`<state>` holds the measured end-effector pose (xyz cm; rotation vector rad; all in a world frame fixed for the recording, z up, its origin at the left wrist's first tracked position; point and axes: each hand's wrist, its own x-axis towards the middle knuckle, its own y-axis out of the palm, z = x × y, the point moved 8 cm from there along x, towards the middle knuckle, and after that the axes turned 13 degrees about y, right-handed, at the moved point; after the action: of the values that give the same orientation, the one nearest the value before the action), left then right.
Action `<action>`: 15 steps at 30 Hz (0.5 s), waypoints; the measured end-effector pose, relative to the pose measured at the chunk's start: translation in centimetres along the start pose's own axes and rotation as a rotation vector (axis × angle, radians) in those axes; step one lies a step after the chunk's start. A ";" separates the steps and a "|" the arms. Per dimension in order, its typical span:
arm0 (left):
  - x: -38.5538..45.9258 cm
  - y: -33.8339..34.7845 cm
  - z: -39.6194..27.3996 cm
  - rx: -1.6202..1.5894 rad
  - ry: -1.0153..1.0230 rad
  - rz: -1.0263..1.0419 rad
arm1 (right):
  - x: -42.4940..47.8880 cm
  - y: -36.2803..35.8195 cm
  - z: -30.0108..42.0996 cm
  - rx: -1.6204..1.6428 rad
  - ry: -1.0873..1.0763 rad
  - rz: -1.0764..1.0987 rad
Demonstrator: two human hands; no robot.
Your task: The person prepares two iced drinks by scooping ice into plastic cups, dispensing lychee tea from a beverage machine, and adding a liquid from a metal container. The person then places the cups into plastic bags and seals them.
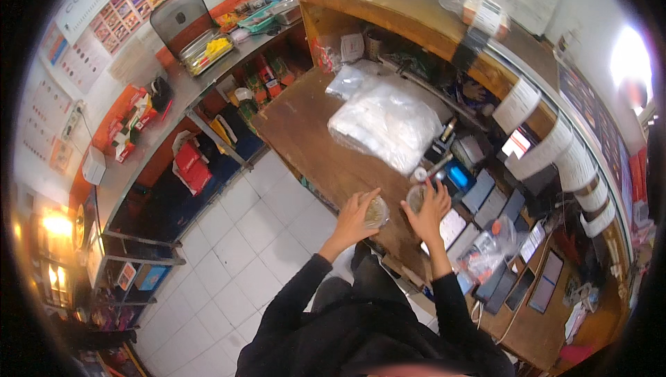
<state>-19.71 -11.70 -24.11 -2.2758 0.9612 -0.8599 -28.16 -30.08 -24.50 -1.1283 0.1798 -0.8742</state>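
Note:
My left hand (pixel 351 222) is curled around a small round clear container (pixel 376 212) with pale greenish-yellow contents, above the front edge of the wooden counter (pixel 299 135). A second round clear container (pixel 415 198) sits in the grasp of my right hand (pixel 431 209), a short way to the right; its contents are too blurred to tell. The two containers are apart from each other. Beyond my hands lies a large stack of clear plastic bags (pixel 387 122). Close to my right hand are a small white roll (pixel 419 173) and a blue object (pixel 459 173).
Several phones or tablets (pixel 546 281) cover the counter's right part, beside a clear bag with orange items (pixel 481 257). Paper slips (pixel 567 161) hang from the shelf edge. At left, a steel side table (pixel 177 91) bears a tray with yellow food (pixel 205 54). White floor tiles (pixel 223 262) lie below.

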 end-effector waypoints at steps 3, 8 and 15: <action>5.6 1.4 3.4 -0.030 -0.036 0.036 | 4.8 -2.0 4.3 0.201 0.040 -0.053; 10.0 2.1 7.1 -0.017 -0.076 0.101 | 18.0 3.7 15.0 0.691 -0.082 0.153; 14.1 -4.1 21.4 -0.542 -0.208 0.404 | 30.0 27.8 23.2 0.474 -0.089 0.449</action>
<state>5.13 -15.40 -30.68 -2.3948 1.6273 -0.1951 18.70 -30.15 -28.71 -0.6433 0.1350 -0.4300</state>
